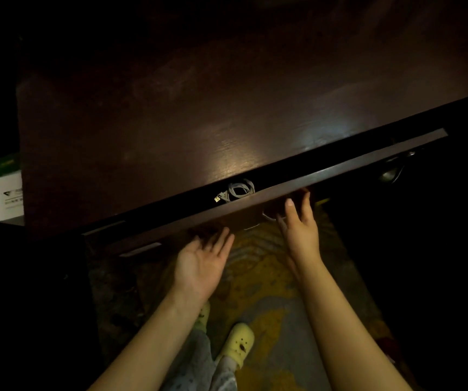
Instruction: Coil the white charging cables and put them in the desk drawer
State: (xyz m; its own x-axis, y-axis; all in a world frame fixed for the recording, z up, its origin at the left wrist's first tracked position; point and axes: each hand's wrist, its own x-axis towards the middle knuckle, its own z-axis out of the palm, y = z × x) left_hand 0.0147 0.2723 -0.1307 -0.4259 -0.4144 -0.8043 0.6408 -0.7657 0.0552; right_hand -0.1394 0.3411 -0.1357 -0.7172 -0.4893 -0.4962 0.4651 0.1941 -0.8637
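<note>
A coiled white charging cable with a gold USB plug lies inside the desk drawer, which stands only a narrow gap open under the dark wooden desk top. My left hand is palm up with its fingers spread, touching the lower edge of the drawer front. My right hand is open too, fingers pointing up against the drawer front beside a pale metal handle. Neither hand holds anything.
A white and green box stands left of the desk. A yellow and grey patterned rug covers the floor below, with my feet in pale yellow clogs on it. The surroundings are very dark.
</note>
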